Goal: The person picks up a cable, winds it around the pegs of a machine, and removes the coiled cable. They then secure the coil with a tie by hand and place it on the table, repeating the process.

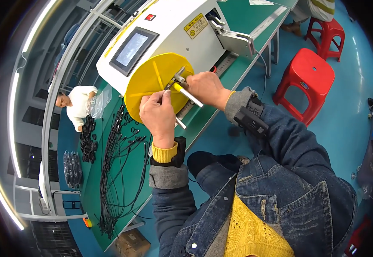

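A yellow disc [145, 92] with silver rods [186, 94] sticking out of it is mounted on the front of a white machine [178, 34]. My left hand [157, 112] is in front of the disc, thumb and fingertips pinched together close to its centre. A small dark piece shows at those fingertips, too small to name. On the other side of the rods, my right hand [207, 88] is closed, its fingers curled towards the disc. Whatever it grips is hidden. Black cables [111, 171] lie in a long bundle on the green table, left of my left forearm.
The machine carries a screen [133, 50] and a red switch [150, 17]. Red stools [308, 81] stand at the right on the blue floor. Across the table a person [78, 103] in white handles black cables. Bagged black items [72, 169] and a cardboard box [133, 243] are farther down.
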`<state>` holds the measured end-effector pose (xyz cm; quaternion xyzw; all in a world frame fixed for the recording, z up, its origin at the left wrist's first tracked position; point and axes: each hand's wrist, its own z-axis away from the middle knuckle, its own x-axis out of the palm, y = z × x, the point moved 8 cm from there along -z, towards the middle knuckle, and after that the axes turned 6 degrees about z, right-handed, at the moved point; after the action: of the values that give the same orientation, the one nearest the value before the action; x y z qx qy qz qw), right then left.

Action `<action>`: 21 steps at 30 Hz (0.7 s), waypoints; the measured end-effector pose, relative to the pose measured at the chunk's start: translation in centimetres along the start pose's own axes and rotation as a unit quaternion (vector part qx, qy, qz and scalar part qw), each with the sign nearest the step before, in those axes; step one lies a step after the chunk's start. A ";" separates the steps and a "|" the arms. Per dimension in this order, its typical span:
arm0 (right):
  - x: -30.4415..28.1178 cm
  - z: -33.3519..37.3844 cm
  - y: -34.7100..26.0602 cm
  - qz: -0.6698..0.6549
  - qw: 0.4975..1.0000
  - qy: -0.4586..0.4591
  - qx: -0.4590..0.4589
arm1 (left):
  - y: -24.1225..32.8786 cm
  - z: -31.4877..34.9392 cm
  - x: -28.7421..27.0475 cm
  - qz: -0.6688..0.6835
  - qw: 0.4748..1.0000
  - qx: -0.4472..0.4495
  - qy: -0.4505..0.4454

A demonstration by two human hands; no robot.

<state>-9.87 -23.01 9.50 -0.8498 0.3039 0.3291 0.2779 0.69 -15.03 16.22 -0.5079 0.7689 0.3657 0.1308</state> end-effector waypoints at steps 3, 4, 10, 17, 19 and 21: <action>0.9 0.9 0.7 -0.013 0.999 -0.022 0.024 | -0.8 1.0 -1.0 0.024 0.999 -0.022 0.018; 1.3 2.0 1.3 -0.023 0.998 -0.032 0.041 | -1.3 1.8 -1.5 0.027 0.999 -0.028 0.034; 0.9 7.9 5.2 -0.061 0.995 -0.030 0.071 | -3.7 4.7 -3.5 0.068 0.994 -0.063 0.065; 0.9 12.2 7.4 -0.108 0.983 -0.082 0.124 | -0.3 4.8 -5.5 -0.058 0.996 0.055 0.041; 0.5 12.6 7.4 -0.116 0.981 -0.085 0.127 | -0.1 5.4 -5.3 -0.052 0.997 0.051 0.030; 0.3 12.7 7.5 -0.121 0.980 -0.090 0.131 | 0.3 6.0 -4.6 -0.039 0.998 0.045 0.006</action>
<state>-19.92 -19.50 -0.73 -0.8033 0.2133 0.3261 0.4505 1.45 -7.58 14.78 -0.5332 0.7651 0.3224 0.1624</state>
